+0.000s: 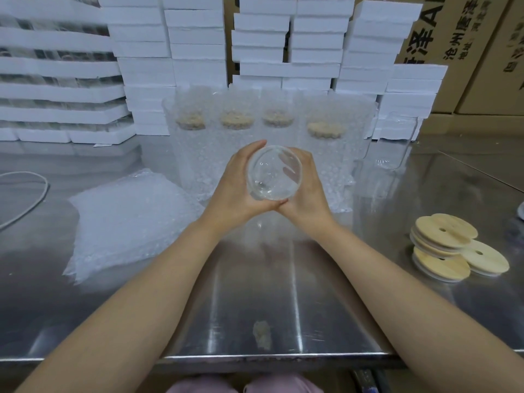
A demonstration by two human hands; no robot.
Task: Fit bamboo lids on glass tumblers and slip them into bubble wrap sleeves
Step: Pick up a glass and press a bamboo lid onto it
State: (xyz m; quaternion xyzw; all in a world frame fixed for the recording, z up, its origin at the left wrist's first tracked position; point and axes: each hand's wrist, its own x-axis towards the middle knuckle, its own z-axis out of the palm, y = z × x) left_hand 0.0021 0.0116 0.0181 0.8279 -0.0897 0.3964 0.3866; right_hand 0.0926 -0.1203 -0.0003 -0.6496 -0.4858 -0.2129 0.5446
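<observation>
Glass tumbler [273, 173]: held over the table [255, 279], mid-way.
Grip: my left hand [235, 188] and right hand [307, 191] curl round its wall.
Bamboo lids [453, 248]: right edge; I'd seat one level, squarely.

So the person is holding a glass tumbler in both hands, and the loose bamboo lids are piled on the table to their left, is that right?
Not quite. The head view shows the loose bamboo lids piled on the table to the person's right, not the left. The rest stands: the left hand and right hand both hold the glass tumbler.
</observation>
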